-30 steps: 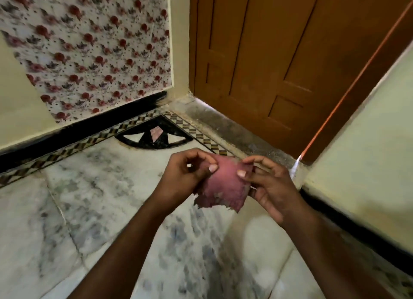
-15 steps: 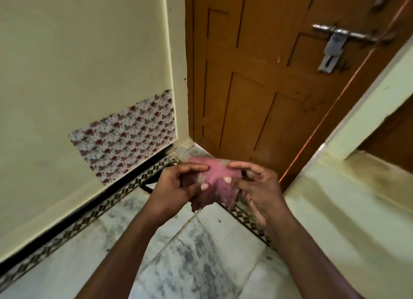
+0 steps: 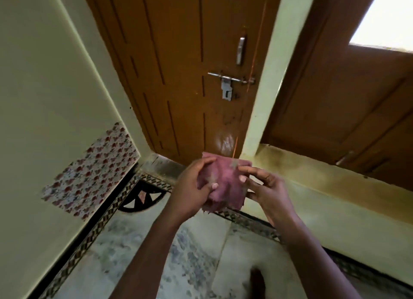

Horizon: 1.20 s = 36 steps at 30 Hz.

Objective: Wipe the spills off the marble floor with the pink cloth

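Observation:
A small pink cloth with a frayed lower edge is held up in the air in front of me, well above the floor. My left hand grips its left side, thumb across the front. My right hand pinches its right edge between thumb and fingers. The grey-veined marble floor lies below my forearms; I cannot make out any spill on it in this blurred view.
A brown wooden door with a metal latch stands straight ahead. A cream wall with a floral patch is at left, a low cream ledge at right. A patterned border edges the floor. A foot shows below.
The view has tilted upward, showing more door and less floor. Both hands have kept the cloth between them and risen with it, away from the floor.

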Tool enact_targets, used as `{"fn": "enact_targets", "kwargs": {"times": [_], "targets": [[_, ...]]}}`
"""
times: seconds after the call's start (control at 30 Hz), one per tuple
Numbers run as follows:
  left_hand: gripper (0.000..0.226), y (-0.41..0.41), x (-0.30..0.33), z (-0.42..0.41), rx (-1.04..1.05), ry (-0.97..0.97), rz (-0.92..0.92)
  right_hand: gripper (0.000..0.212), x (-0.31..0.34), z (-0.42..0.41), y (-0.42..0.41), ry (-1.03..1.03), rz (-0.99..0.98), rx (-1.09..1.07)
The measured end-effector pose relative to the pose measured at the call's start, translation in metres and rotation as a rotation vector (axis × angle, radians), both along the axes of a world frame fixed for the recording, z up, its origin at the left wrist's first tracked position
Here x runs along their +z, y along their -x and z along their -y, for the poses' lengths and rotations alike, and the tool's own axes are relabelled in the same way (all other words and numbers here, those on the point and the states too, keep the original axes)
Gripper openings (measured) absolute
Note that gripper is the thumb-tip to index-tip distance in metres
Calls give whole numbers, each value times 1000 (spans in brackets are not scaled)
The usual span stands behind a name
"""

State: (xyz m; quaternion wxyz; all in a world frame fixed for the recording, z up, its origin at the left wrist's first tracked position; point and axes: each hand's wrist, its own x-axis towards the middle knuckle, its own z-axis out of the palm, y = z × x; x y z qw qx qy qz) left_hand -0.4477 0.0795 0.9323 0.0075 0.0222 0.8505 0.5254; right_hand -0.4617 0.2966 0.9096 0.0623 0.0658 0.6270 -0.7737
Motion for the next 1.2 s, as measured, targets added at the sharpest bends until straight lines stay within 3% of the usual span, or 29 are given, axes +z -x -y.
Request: {"fn": "enact_targets", "kwargs": {"times": [0.17, 0.33, 0.5, 0.63, 0.77, 0.9, 0.97, 1.07, 1.2], "targets": [[64, 65, -20, -102, -69, 52, 48, 30, -19, -95, 50, -125, 47, -65], [67, 135, -69, -195, -47, 50, 130, 40, -78, -178, 119, -231, 112, -65], [70, 199, -131, -256, -104, 147, 128, 36, -144, -230, 184, -290, 159, -100], [63, 255, -186, -279, -198, 225, 105, 45, -196, -259, 234, -343, 189, -111], [43, 310, -236, -300, -91, 263, 272, 55, -243, -274, 280, -357, 238, -124], [70, 341, -272, -300, -219, 428, 301, 45, -271, -270, 309, -496, 188, -21], [84, 343, -278, -304, -193, 533, 295, 35, -278, -269, 312, -660, 41, -5], [76, 334, -291, -311, -99, 665, 271, 30, -296, -267, 310, -862, -110, 47], [74, 316, -313, -303, -188, 609, 327, 32, -298, -259, 309, -929, -40, 260]]}}
